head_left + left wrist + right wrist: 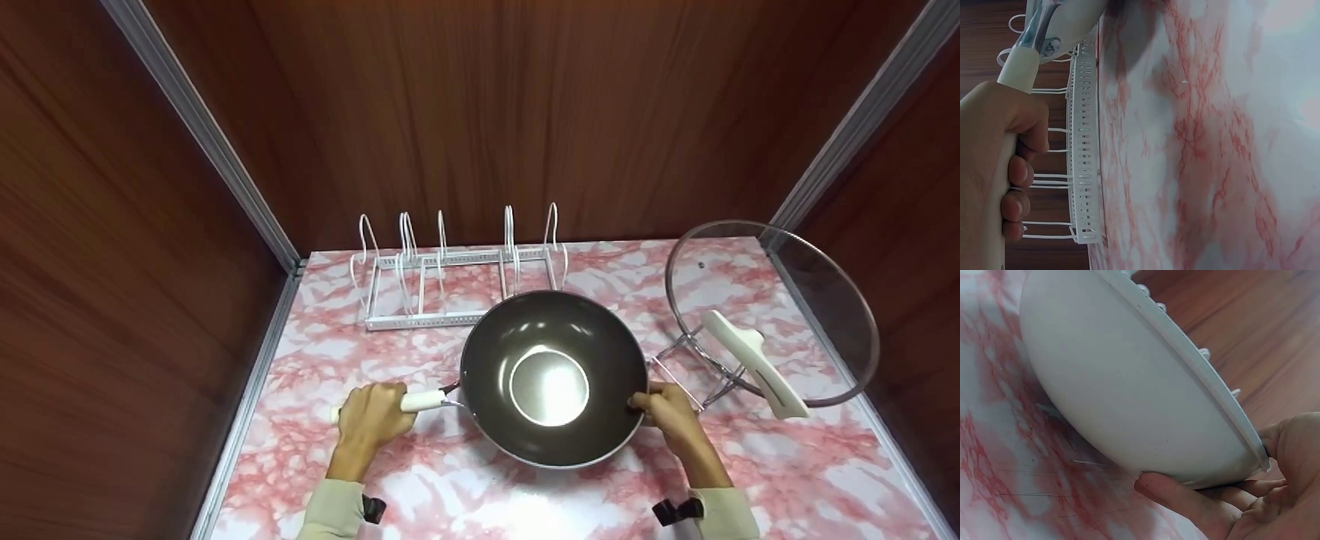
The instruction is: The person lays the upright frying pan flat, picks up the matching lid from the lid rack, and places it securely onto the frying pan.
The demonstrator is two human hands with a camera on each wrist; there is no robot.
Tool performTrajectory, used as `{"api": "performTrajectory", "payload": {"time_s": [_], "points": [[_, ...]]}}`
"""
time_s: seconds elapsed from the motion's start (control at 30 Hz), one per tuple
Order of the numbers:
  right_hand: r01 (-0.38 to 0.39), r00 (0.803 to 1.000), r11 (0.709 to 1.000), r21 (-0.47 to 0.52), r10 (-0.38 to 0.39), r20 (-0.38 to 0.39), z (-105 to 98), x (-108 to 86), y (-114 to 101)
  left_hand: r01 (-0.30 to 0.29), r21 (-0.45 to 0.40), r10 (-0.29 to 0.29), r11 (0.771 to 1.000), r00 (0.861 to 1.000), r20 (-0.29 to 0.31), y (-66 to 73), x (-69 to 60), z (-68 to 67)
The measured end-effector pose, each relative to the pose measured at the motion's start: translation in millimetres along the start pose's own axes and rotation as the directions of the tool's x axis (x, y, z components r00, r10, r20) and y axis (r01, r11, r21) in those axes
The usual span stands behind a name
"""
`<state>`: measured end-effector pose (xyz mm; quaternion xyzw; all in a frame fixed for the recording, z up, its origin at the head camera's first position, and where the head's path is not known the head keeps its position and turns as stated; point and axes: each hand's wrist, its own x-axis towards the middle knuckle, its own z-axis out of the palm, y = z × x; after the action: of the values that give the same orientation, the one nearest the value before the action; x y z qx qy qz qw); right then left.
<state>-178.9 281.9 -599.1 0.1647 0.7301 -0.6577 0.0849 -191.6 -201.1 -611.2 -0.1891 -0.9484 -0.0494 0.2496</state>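
A deep wok (555,379), dark inside and pale outside, is held over the table between both hands. My left hand (373,412) is wrapped round its cream handle (424,400); in the left wrist view the fingers of the left hand (1016,146) curl round that handle (1019,70). On the opposite side, my right hand (670,418) grips the rim, thumb over the inner edge. The right wrist view shows the right hand (1275,495) pinching the rim, fingers beneath the wok's pale outer wall (1123,388).
Behind the wok stands a white wire rack (427,322) with upright loops. At the right, a large glass lid (817,300) with a cream handle (757,364) leans on a metal wire stand (720,390). Brown panels enclose the marbled pink table (322,367).
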Motion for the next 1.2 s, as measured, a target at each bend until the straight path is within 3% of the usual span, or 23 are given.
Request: {"api": "performTrajectory", "payload": {"time_s": [0.57,1.2], "points": [[0.001,1.0,1.0,0.0,-0.001,0.029,4,2.8,9,0.0,0.0,0.0,1.0,1.0,0.005,-3.3,-5.0,7.5],[-0.01,1.0,0.999,-0.035,0.011,0.009,5,2.8,13,0.056,-0.032,-0.053,0.998,0.994,0.092,-2.2,-4.0,6.9]]}}
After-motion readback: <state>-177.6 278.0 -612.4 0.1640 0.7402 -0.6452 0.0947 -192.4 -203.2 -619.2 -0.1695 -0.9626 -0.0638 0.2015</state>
